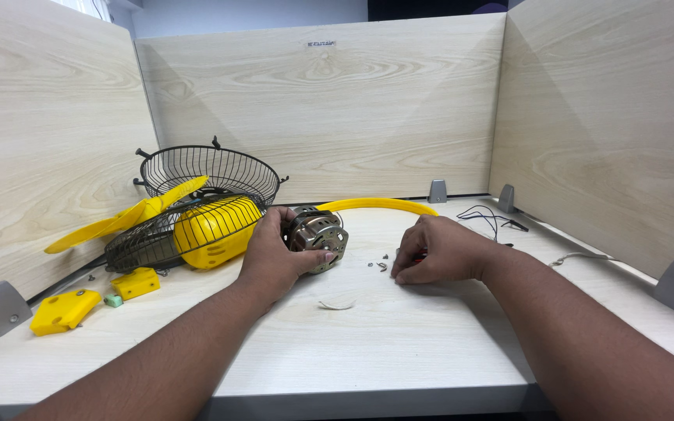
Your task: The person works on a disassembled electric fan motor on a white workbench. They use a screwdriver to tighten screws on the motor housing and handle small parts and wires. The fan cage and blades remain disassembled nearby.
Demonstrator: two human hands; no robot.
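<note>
Metal motor (317,232) sits on the desk (399,343), gripped by my left hand (274,253) — I judge I'm stripping it down. My right hand (438,251) rests curled by the loose screws (378,264), seemingly clutching something red — unclear what. Next calls for a fine pinch on a screw just right of the motor.

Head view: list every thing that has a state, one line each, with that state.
Left hand: closed around the round silver metal fan motor.
Round silver metal fan motor: out of its housing, lying on the desk, held.
Right hand: resting on the desk, fingers curled over something red, mostly hidden.
Small loose metal screws: removed, lying on the desk.
Black wire fan guards: taken apart, lying at left.
Yellow plastic fan blade: detached, lying against the guards.
</note>
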